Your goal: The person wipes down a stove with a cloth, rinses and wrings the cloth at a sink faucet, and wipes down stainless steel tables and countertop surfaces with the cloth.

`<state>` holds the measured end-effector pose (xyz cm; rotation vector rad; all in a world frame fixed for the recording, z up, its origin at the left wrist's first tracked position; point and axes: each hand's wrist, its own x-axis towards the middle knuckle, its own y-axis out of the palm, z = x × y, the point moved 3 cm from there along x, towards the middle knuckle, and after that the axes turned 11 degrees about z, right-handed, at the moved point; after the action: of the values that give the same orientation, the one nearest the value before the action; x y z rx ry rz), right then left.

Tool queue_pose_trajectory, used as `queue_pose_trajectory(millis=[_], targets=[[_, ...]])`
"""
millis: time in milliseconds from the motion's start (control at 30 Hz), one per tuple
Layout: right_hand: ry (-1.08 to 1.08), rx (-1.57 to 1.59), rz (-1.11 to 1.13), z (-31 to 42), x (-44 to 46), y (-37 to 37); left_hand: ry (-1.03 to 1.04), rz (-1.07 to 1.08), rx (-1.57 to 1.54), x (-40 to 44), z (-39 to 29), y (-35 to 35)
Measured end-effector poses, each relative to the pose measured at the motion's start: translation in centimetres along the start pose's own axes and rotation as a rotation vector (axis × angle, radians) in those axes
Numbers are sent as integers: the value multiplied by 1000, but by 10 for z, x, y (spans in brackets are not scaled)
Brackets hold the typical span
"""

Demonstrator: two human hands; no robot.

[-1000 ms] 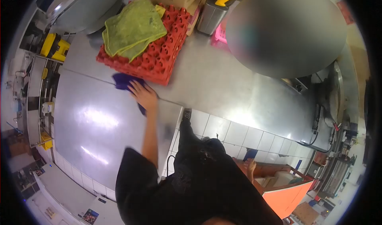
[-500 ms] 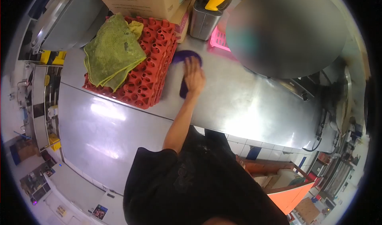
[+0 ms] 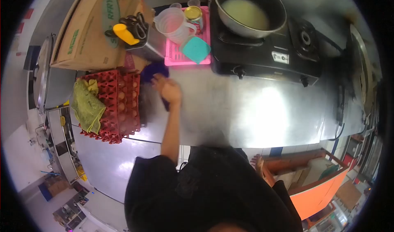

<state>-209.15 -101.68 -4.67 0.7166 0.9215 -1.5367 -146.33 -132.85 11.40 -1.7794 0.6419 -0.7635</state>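
Note:
My left hand presses on a dark purple cloth on the steel counter. The cloth shows beyond and beside the fingers, which are slightly blurred. To its left stands a stack of red egg trays with eggs showing along the side. A yellow-green cloth drapes over the stack's top. Close beyond the hand is a pink basket holding a clear plastic jug, a can and a teal square item. My right hand hangs low by the counter's front edge, fingers apart, nothing seen in it.
A cardboard box stands behind the trays, beside a metal holder with a yellow-handled tool. On the right, a black gas stove carries a pot of pale liquid. An orange-sided bin is below the counter.
The view has shifted, bringing the stove, pot and jug into sight. My left hand stays on the purple cloth, now near the basket and holder. More of my right hand shows.

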Motion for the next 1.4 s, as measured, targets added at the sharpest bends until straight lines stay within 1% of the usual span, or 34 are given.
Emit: queue_pose_trajectory(millis=[33,100,167,200,267,300,333,367,400,433,467,500,533,600,633,700,767,800,867,900,933,967,1033,1067,1100,1133,1167,1200,1233,1267,1300,1333,1367,1400], targets=[[45,18,33,-11,17,-8,78,3,-23,-14,-34,6],[99,55,50,-20,23,-7,243,120,-161,-70,-93,14],[-13,23,49,-13,23,-6,416,375,-262,-132,-146,-9],[-8,34,26,-7,12,-2,559,455,-336,-163,-158,-15],[-30,-39,-16,-11,8,3,857,620,-443,-202,-158,-26],[-31,-24,-37,-14,7,8,1019,711,-474,-211,-150,-31],[1,3,-61,-20,3,15,1143,722,-399,-211,-134,-35],[39,26,-87,-35,-7,16,1179,739,-316,-199,-109,-38],[-91,82,-26,-55,-18,19,1213,756,-234,-185,-79,-40],[-82,91,-53,-56,-41,26,1079,756,-113,-167,-46,-40],[-64,64,-83,-50,-57,40,978,681,-161,-146,-6,-40],[-43,44,-113,-53,-72,55,776,528,-177,-127,29,-48],[-39,67,-139,-67,-81,63,624,368,-182,-113,57,-60],[89,189,-201,-90,-102,76,210,174,-38,-110,94,-47],[83,203,-245,-85,-116,86,227,188,-51,-121,82,-41],[-23,256,-302,-61,-142,106,359,149,-88,-162,38,-35],[-190,318,-327,-39,-143,121,592,408,-259,-208,-28,-43],[-280,351,-326,-22,-139,128,671,528,-318,-231,-58,-43],[-434,385,-267,38,-137,141,997,643,-368,-267,-102,-48],[-467,379,-236,66,-134,146,1028,690,-527,-278,-120,-53],[-504,373,-209,96,-134,148,1072,802,-642,-285,-134,-54],[-525,434,-179,132,-142,151,1103,785,-647,-283,-144,-60],[-573,513,-176,182,-151,150,561,1467,-759,-286,-162,-64],[-573,554,-143,195,-153,149,598,1471,-758,-288,-167,-74],[-581,590,-106,210,-158,145,497,1493,-1103,-283,-171,-85],[-606,610,-122,226,-173,141,377,1498,-1438,-277,-173,-96],[-648,655,1,243,-188,139,417,1503,-1436,-272,-178,-104],[-683,690,130,254,-198,139,406,1402,-1426,-267,-178,-113],[-693,697,130,255,-200,140,383,1298,-1414,-263,-173,-119],[-813,598,33,259,-203,137,389,1289,-1416,-262,-169,-118],[-930,493,-58,264,-206,138,464,1175,-1302,-259,-162,-114],[-921,510,-41,276,-227,140,530,1054,-1188,-254,-159,-114],[-934,503,-22,286,-241,143,527,1030,-1194,-252,-155,-113],[-928,493,43,293,-253,149,550,1140,-1167,-254,-152,-113]])
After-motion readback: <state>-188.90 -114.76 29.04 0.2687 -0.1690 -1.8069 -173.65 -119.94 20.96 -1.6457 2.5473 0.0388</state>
